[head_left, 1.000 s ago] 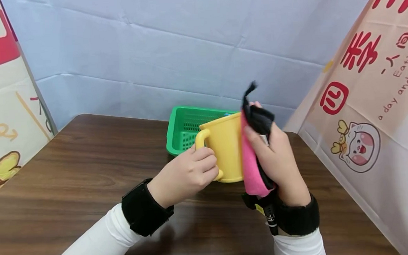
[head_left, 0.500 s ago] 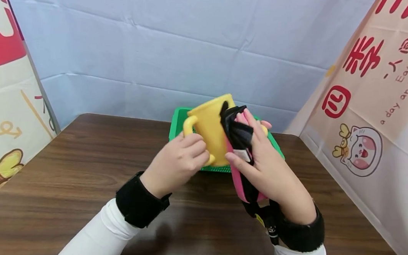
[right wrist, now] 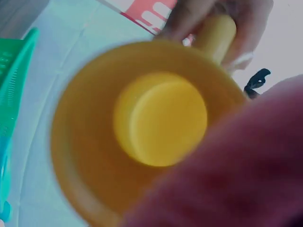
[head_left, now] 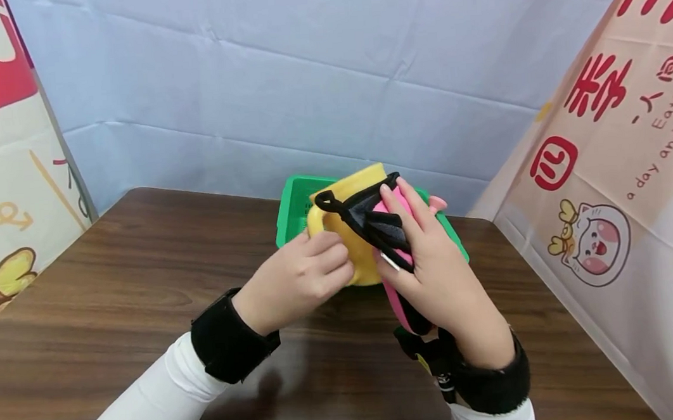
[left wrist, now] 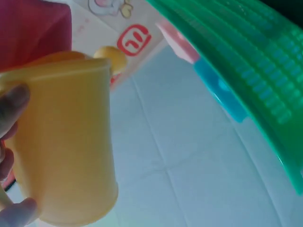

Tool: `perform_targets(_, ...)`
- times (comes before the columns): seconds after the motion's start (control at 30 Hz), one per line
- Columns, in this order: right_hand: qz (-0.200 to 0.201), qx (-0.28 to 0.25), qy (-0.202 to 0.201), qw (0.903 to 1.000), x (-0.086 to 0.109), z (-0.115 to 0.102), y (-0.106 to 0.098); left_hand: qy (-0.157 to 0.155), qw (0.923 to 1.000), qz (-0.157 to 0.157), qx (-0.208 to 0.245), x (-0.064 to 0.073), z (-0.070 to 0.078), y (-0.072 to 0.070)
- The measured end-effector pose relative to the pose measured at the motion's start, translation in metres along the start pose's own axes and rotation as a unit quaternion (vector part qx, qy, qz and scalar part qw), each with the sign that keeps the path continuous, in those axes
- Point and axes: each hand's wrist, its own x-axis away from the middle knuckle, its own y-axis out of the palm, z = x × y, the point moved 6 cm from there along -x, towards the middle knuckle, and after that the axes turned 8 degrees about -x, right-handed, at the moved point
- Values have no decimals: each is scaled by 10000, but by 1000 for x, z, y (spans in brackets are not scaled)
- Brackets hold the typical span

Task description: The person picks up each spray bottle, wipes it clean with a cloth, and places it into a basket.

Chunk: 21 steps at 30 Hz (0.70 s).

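My left hand grips the handle of a yellow mug, held tilted in front of the green basket. In the right wrist view the mug's mouth faces the camera and its bare yellow bottom shows. My right hand holds a pink cloth piece with black trim, a black loop and a white tag, fingers along its outer face. The cloth overlaps the mug's right side in the head view, and its loop lies over the mug near the handle. In the left wrist view, fingertips rest against the mug's wall.
The green slotted basket stands at the back of the brown wooden table. A pink end sticks out at its right, and a blue piece shows at its rim. A pale cloth wall hangs behind.
Both hands have shifted a little left, and the mug with them. The cloth has turned from upright beside the mug to lying across it, its loop now pointing left.
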Motion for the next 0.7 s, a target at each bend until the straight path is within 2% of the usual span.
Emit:
perform_targets(0.17, -10, -16, 139, 9999, 5, 1, -12, 350, 9993, -23, 122, -7, 21, -2)
perform_targets(0.33, 173, 169, -162, 9996, 3, 0, -12, 501, 9987, -81, 94, -9, 28, 1)
perform_targets(0.43, 330, 444, -742, 9957, 1, -6, -3, 499, 9987, -30, 64, -5, 22, 3)
perform_targets(0.53, 413, 901, -1445, 9845, 0, -20, 9, 468, 9986, -32, -227, 0, 11, 3)
perform_targets(0.57, 427, 1008, -1618, 9807, 1, -25, 13, 392, 9991, -42, -174, 2, 6, 2)
perform_targets(0.63, 385, 1136, -1832, 9757, 2, -34, 20, 43, 9995, 27, 301, 6, -8, 0)
perform_targets(0.7, 251, 1221, -1881, 9742, 3, -42, 26, -275, 9960, 149, 833, 10, -22, -3)
